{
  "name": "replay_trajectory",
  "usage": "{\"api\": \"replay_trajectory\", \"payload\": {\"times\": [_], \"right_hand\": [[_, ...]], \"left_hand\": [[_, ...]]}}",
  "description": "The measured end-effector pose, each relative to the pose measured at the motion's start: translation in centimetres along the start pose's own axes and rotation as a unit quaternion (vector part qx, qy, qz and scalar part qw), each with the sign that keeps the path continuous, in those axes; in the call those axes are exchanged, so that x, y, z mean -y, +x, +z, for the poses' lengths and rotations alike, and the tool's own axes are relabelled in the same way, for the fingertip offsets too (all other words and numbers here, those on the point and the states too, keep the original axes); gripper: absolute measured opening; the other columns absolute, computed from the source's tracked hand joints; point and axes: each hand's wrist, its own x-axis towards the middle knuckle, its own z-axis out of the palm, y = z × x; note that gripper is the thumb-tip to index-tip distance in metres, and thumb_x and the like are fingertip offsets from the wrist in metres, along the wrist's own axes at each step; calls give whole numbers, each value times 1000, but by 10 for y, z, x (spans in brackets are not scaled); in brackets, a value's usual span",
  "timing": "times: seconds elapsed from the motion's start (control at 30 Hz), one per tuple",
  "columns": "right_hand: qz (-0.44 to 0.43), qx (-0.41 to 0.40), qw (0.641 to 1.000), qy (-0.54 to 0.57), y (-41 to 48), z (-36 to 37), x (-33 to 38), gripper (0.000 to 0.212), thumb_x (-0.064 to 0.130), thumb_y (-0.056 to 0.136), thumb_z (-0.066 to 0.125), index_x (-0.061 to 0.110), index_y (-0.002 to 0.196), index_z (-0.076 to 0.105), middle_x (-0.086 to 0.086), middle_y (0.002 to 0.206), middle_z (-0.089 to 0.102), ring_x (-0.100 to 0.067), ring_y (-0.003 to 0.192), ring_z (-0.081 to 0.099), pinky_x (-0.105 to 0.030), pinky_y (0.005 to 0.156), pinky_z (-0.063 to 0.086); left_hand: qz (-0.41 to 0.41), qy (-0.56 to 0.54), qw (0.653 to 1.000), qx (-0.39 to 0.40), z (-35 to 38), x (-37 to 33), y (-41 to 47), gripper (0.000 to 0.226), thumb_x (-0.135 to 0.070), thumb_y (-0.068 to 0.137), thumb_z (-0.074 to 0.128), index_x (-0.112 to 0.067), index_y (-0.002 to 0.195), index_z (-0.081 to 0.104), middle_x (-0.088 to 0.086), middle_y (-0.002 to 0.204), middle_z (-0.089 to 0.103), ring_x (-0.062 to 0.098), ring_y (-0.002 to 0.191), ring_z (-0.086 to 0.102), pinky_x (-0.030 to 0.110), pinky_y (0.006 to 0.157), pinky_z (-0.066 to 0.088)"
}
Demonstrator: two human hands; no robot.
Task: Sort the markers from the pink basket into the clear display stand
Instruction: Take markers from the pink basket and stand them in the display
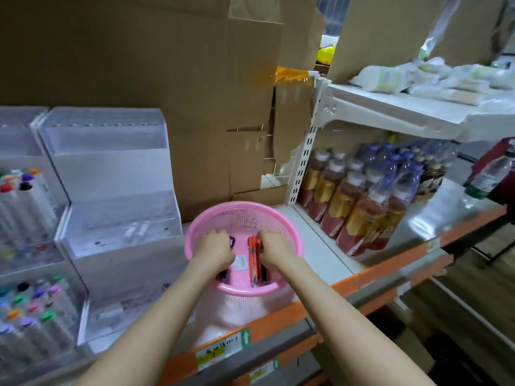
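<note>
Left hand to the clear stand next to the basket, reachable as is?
Probably yes. The left hand is in the pink basket, the clear stand sits right beside it on that side, nothing between.

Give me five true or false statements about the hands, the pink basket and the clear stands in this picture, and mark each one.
1. Both the left hand and the right hand reach into the pink basket. True.
2. The right hand grips green markers. False: it grips orange-red markers.
3. The clear display stand is right of the basket. False: it stands to its left.
4. Bottled drinks stand on the shelf right of the basket. True.
5. Markers with coloured caps fill part of the far-left stand. True.
</note>
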Motion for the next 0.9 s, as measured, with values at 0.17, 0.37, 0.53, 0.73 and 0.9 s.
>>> {"api": "replay_trajectory", "payload": {"times": [0.17,0.37,0.53,0.73,0.9], "right_hand": [[54,2,998,15,13,4,-9,11,2,92,49,11,91,55,-11,94,61,-25,83,57,-32,67,41],[79,-15,996,46,17,11,-12,20,1,93,45,15,79,43,-6,85,53,-23,77,49,-32,67,37],[81,24,991,101,19,11,-13,14,9,85,66,8,97,58,-11,103,63,-27,95,59,-35,76,46],[93,29,985,143,17,9,-14,41,9,81,71,6,113,47,-9,100,57,-25,93,55,-34,69,44],[94,16,969,228,16,9,-15,48,7,76,74,8,117,49,-9,98,57,-27,88,61,-32,63,49]], "left_hand": [[-59,-23,998,1,13,0,7,14,-10,92,49,-13,85,60,-2,74,56,15,68,54,24,55,37],[-86,-61,994,9,20,1,12,20,-12,94,52,-18,75,50,-3,72,52,10,62,49,22,52,34],[-94,-107,989,27,13,-1,10,29,-11,89,61,-19,69,42,-5,69,49,7,60,46,19,48,31],[-100,-135,985,32,11,-2,8,13,-11,82,68,-12,87,56,0,77,57,16,72,55,24,55,37],[-110,-214,971,-1,9,-1,8,11,-5,83,61,-12,87,55,3,77,60,14,66,57,25,49,41]]}}
